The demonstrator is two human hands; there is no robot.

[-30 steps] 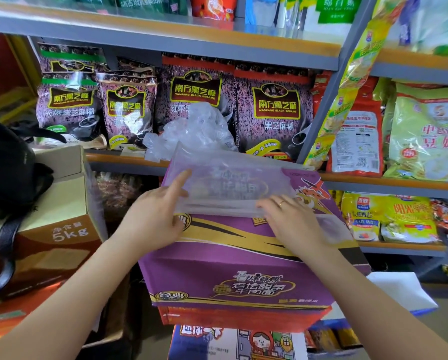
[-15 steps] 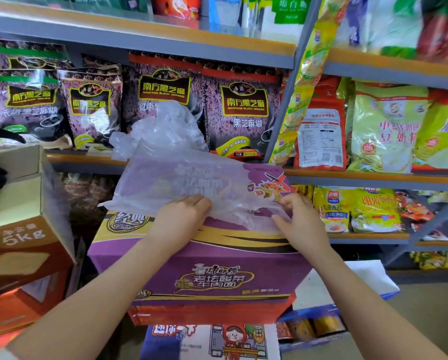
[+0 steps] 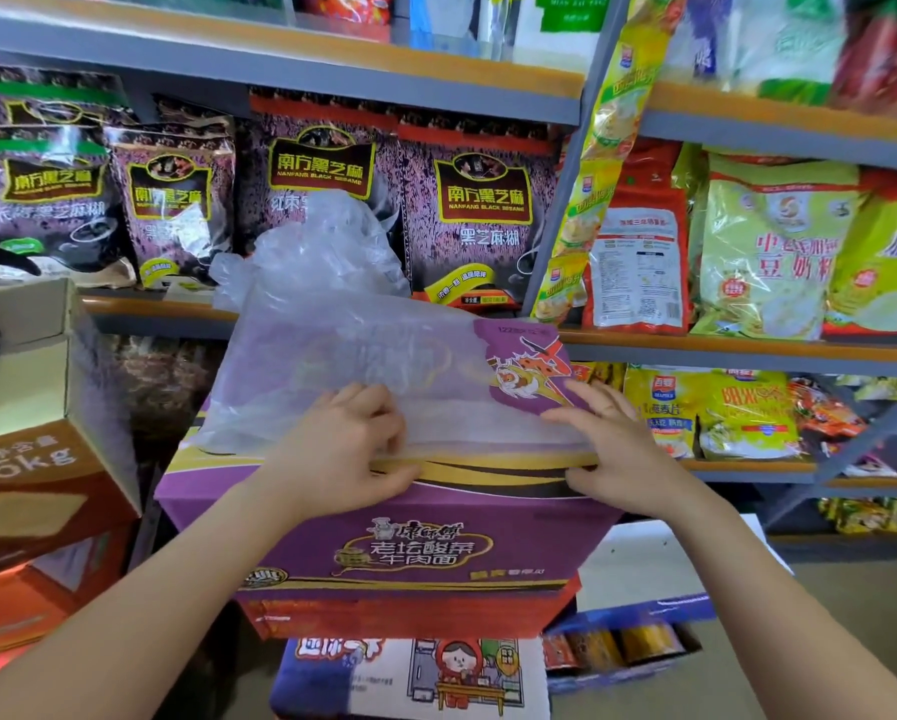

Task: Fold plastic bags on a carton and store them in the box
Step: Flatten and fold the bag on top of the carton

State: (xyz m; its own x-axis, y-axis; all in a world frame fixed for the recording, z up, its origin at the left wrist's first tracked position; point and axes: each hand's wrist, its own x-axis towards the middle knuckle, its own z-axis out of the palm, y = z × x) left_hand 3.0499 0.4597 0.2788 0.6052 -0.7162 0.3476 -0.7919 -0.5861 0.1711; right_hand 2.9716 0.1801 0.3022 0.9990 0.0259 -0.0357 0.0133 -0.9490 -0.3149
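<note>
On a purple carton (image 3: 425, 553), the left hand (image 3: 332, 449) and right hand (image 3: 617, 449) each pinch the near edge of a clear plastic bag (image 3: 342, 366); the slippery film could slide and skew the fold.

Both hands, left hand (image 3: 339, 449) and right hand (image 3: 610, 449), pinch the clear plastic bag (image 3: 342, 366) flat atop the purple noodle carton (image 3: 415, 553).
</note>
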